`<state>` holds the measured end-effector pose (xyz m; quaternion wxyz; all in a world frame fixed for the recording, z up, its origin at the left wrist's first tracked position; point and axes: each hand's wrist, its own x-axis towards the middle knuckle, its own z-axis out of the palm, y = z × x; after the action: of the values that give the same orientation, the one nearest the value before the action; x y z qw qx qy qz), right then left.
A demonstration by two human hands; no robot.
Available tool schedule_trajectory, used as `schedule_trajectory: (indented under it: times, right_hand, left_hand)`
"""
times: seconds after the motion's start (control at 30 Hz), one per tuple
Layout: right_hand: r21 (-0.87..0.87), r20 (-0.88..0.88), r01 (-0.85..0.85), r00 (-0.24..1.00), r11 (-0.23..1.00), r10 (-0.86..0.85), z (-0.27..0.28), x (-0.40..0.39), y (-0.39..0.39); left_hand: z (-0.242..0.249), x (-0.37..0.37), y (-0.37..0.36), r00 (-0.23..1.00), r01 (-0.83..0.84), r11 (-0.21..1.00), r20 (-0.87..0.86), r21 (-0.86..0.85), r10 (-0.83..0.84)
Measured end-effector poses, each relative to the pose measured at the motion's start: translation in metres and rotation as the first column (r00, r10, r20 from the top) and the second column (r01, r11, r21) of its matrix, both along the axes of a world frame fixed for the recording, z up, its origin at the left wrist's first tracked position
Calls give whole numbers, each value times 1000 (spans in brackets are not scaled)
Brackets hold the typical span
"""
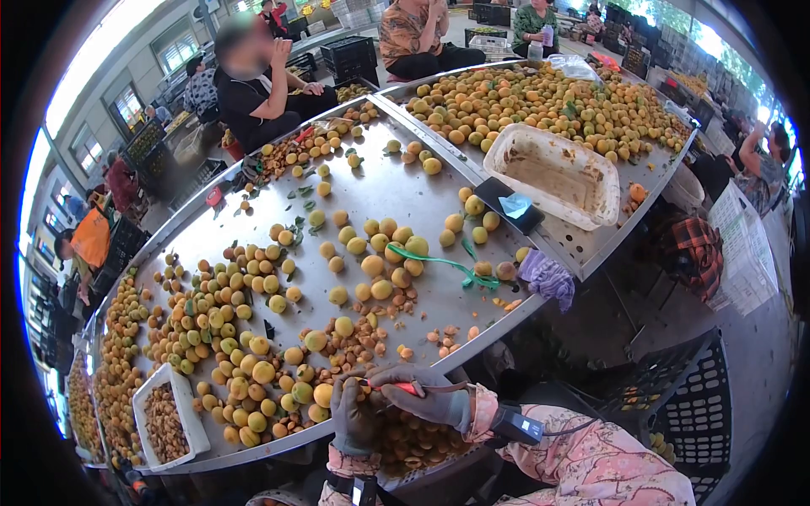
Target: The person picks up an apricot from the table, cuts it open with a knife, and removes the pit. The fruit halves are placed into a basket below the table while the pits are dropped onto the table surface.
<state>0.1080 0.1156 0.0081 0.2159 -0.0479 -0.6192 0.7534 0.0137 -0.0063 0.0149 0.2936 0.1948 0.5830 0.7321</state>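
My right hand (426, 396), in a grey glove, is closed around a small red-handled tool (407, 388); its working end points toward my left hand and is too small to make out. My left hand (353, 417), also gloved, is curled beside it at the table's front edge, and whatever lies in its fingers is hidden. Below both hands a container of split apricots (418, 443) is partly covered by my arms. Just beyond the hands, whole apricots (261, 371) and a heap of pits and broken flesh (350, 341) lie on the metal table (337, 177).
A white tray of pits (169, 422) stands at the left. Farther right are an empty white basin (553, 177), a dark phone-like slab (508, 205), a purple cloth (548, 277) and green string (447, 266). A black crate (692, 405) stands right of me. Several people sit around.
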Motion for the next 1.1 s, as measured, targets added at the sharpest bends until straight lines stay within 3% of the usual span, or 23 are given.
schedule_trajectory:
  times: [0.07,0.17,0.6,0.7,0.77,0.8,0.87,0.97,1.1]
  right_hand:
    - [124,-38,50,998,991,-46,-1,0,1]
    - [96,-21,27,999,995,-25,3,1,1]
    - [112,-67,43,997,993,-36,3,0,0]
    - [92,-52,42,998,995,-37,-1,-1,-1]
    - [135,-50,55,998,989,-49,-4,-2,-1]
    - [136,-50,56,997,989,-50,-4,-2,-1]
    - [172,-76,82,995,982,-70,-5,-1,-1]
    - [172,-76,79,995,982,-67,-4,-1,-1]
    - [141,-35,55,998,988,-50,-4,-1,-1]
  left_hand:
    - [4,1,1,993,11,998,113,64,-18]
    - [3,2,1,978,-3,995,208,97,-18]
    - [-18,-4,-1,956,-33,992,293,119,-3]
    - [-18,-3,0,976,-56,993,214,108,32]
    - [-10,0,2,997,-32,999,-66,2,32]
    - [-6,1,3,997,-30,1000,-66,2,31]
    - [0,3,4,979,-35,993,201,115,11]
    - [-5,1,3,953,-59,990,302,130,17]
    - [-7,-1,1,954,-31,991,299,130,-9]
